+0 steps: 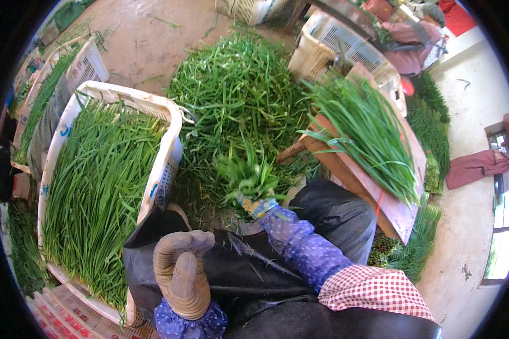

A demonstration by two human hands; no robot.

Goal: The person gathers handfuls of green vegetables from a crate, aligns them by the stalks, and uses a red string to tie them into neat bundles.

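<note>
My left hand [184, 271], in a tan knitted work glove, is raised above the black apron [254, 271] with its fingers curled; it seems to hold nothing. My right hand [258, 207], in a patterned glove, grips a tuft of green leaves [248, 169] that is partly blurred. Beyond it a heap of loose green leaves [237, 84] lies on the floor. To the right, long green garlic-chive-like stalks [364, 131] rest on a wooden bench [403, 220]. At left, a white plastic crate [176, 123] holds many similar long stalks [102, 182].
More crates stand at the far left, at the top [248, 10] and behind the bench [309, 55]. Bundled greens [424, 127] line the right wall [471, 212]. A person in reddish clothing [407, 46] is at the upper right. A bench leg [290, 151] juts toward the heap.
</note>
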